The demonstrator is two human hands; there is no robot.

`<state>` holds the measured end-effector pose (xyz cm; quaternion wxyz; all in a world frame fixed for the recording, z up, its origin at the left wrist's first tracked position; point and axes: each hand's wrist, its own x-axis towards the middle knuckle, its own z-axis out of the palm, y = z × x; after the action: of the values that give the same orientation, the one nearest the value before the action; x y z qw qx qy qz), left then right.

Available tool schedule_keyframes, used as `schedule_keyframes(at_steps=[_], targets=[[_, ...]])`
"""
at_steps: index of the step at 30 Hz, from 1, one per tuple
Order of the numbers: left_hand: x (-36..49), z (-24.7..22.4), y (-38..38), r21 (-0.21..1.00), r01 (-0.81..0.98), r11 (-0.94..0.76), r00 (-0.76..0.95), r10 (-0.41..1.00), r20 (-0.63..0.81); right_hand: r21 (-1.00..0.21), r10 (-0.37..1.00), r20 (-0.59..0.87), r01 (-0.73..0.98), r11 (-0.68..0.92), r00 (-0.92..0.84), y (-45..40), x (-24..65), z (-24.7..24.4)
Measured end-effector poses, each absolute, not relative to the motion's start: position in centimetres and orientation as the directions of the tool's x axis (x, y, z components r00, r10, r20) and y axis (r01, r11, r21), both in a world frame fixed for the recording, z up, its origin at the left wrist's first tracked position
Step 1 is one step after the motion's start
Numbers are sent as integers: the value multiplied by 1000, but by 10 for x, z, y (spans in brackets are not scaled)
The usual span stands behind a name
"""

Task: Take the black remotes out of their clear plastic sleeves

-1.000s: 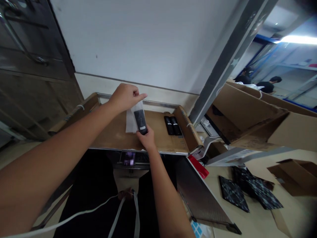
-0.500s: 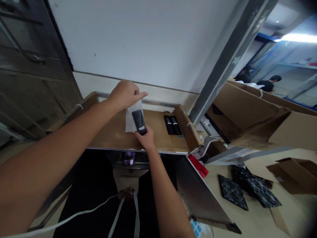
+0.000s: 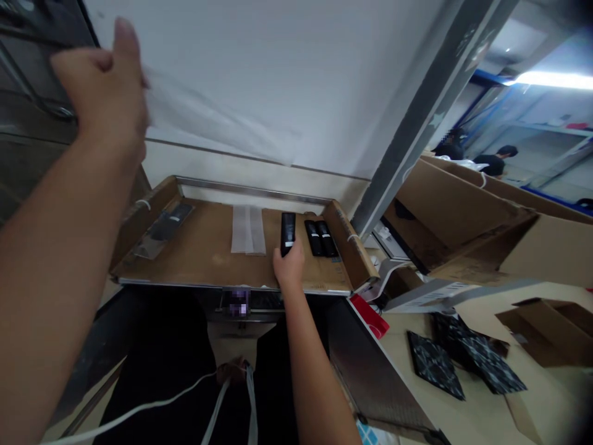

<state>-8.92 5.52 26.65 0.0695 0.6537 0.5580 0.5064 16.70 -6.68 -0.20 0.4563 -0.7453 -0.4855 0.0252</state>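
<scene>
From where I'm standing, the head view has the left arm reaching up from the lower left, forearm steep, with the left hand [image 3: 109, 93] raised well above the tray [image 3: 208, 256] in front of the pale wall [image 3: 278, 68]. Its thumb juts upward and its fingers are folded in, with a thin see-through sleeve [image 3: 222, 120] trailing from them to the right; blur hides the exact grip. The right arm comes up from the bottom, leaning a little left, and the right hand [image 3: 290, 264] has thumb and fingers closed round the near end of a black remote [image 3: 288, 230], which points away from the person over the tray's cardboard lining. Just right of that, two more remotes [image 3: 321, 238] lie side by side, near the folded-up right wall [image 3: 348, 241] of the cardboard. Left of the held remote, pale flat sleeves [image 3: 248, 230] lie on the lining, and a stretch of bare cardboard runs from them to a clear bag [image 3: 164, 230] with something dark inside, close by the left wall [image 3: 148, 216]. A metal rail [image 3: 254, 190] edges the far side, and a grey post [image 3: 417, 123] slants up beyond the right corner.
</scene>
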Motion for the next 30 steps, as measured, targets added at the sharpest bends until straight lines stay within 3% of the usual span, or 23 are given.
schedule_keyframes(at_steps=[2, 3, 5, 8, 11, 14, 17, 30], targets=[[-105, 237, 69, 850, 411, -330, -451, 737, 504, -597, 739, 434, 779, -192, 515, -63, 182, -2], [-109, 215, 73, 908, 292, -301, -523, 745, 415, -536, 747, 437, 812, -231, 501, -60, 189, -2], [-108, 159, 72, 973, 173, -153, -503, 835, 221, -419, 771, 430, 860, -291, 471, -52, 200, -3], [-101, 74, 58, 987, 149, -63, -434, 893, 122, -296, 783, 429, 889, -350, 451, -42, 209, -4], [-96, 21, 42, 935, 341, -97, -441, 862, 250, -220, 769, 454, 893, -392, 450, -36, 211, -5], [-95, 6, 38, 894, 418, -162, -389, 857, 338, -169, 764, 462, 891, -422, 450, -35, 211, -5], [-95, 7, 41, 896, 410, -172, -328, 889, 320, -140, 754, 472, 883, -448, 457, -34, 211, -4], [-94, 7, 41, 898, 417, -144, -336, 893, 299, -165, 721, 506, 874, -457, 473, -39, 212, -5]])
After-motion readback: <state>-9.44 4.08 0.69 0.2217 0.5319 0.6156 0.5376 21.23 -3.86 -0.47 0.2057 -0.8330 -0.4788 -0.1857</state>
